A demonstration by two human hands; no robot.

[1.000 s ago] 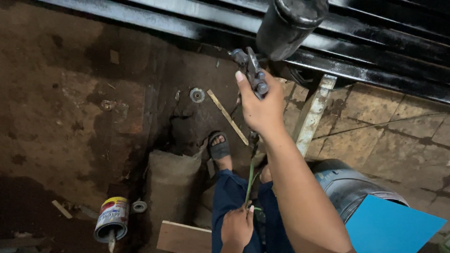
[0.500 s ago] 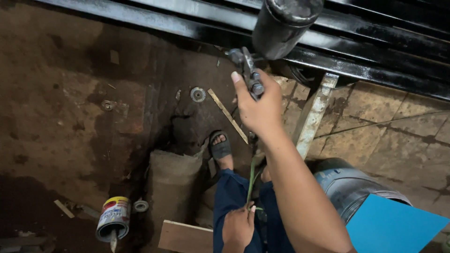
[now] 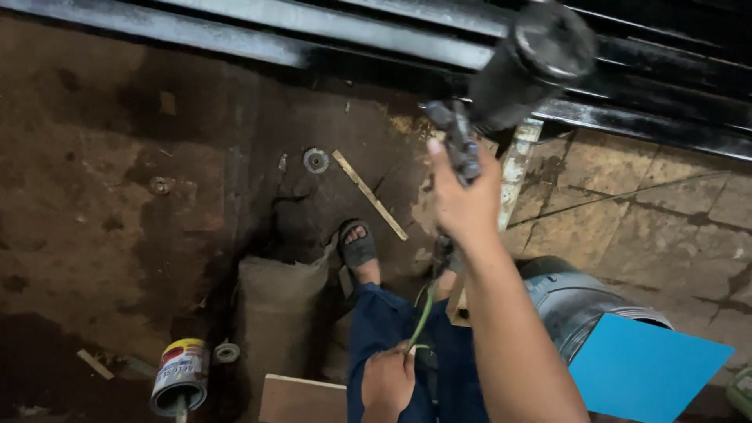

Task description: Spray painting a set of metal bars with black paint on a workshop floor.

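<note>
Your right hand is raised over the floor, fingers wrapped tight round the grip of a spray gun. The gun's dark cup sits above the hand, tilted toward the black bars that run across the top of the view. The gun is close in front of the bars; whether it touches them you cannot tell.

Your left hand is low, near your lap, fingers closed on a thin green hose that runs up toward the gun.

Below: your sandalled foot rests on the stained floor, leg in blue trousers. A wooden strip lies just beyond the foot, a round metal disc near its far end. A paint can stands at lower left, well apart from both hands. A metal drum sits to your right, a blue sheet lying over its near edge.
</note>
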